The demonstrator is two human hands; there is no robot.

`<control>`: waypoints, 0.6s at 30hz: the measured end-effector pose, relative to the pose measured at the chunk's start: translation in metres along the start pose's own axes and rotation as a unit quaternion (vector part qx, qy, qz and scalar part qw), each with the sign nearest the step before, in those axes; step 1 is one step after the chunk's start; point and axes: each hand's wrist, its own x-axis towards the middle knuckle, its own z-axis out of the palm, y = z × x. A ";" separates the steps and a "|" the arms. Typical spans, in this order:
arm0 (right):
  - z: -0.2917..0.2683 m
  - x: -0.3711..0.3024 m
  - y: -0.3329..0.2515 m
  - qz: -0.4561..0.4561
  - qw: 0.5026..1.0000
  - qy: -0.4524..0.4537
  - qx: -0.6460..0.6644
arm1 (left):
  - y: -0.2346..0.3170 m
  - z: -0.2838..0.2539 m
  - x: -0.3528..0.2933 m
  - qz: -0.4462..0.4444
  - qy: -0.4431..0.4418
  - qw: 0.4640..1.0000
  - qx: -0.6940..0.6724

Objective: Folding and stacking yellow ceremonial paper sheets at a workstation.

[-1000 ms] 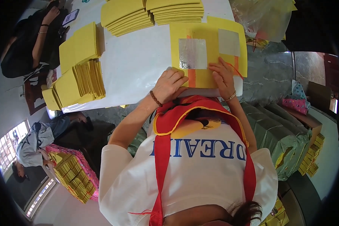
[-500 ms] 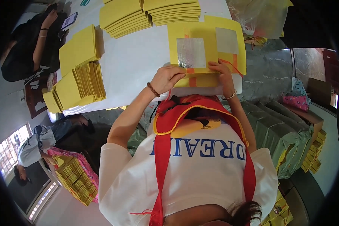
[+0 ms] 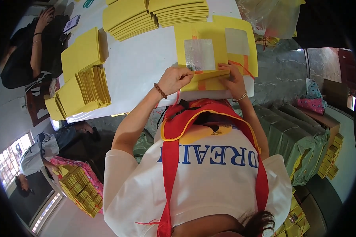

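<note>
A yellow paper sheet (image 3: pixel 220 47) with a silvery square (image 3: pixel 199 55) and an orange band lies at the table's near edge. Its near edge is turned up in a narrow folded strip (image 3: pixel 210 75). At the strip's left end my left hand (image 3: pixel 178 80) is closed, thumb and forefinger pinching the paper. My right hand (image 3: pixel 234 82) grips the right end, fingers over the fold and thumb below. Beneath lies more yellow paper (image 3: pixel 251 43) with a second silvery square (image 3: pixel 236 41). A thin red string runs beside my right hand.
Folded yellow paper stacks (image 3: pixel 130 21) stand at the far side of the white table (image 3: pixel 138 63), with more yellow bundles (image 3: pixel 93 85) at the left. A person in black (image 3: pixel 23 59) sits past the left edge near a phone (image 3: pixel 71 23). Green-wrapped bales (image 3: pixel 288 138) stand on the right.
The near strip of the sheet has lifted and now slants up to the right. My right fingers have curled around its end, and my left hand has shifted slightly.
</note>
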 end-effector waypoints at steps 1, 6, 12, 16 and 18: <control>0.000 0.001 -0.001 0.004 1.000 -0.006 0.006 | -0.002 0.002 0.000 0.006 0.007 1.000 -0.011; 0.002 0.003 -0.007 -0.002 1.000 0.019 0.015 | -0.003 0.002 0.000 0.013 0.018 0.999 -0.025; -0.001 0.002 0.002 -0.005 1.000 0.014 0.023 | 0.001 0.000 0.001 0.008 0.013 1.000 -0.010; -0.006 0.000 0.006 -0.030 0.999 -0.030 -0.013 | -0.007 -0.001 -0.001 0.023 0.012 0.997 -0.071; -0.006 0.001 0.007 -0.011 1.000 -0.024 0.015 | -0.016 -0.008 -0.005 0.033 0.012 0.991 -0.131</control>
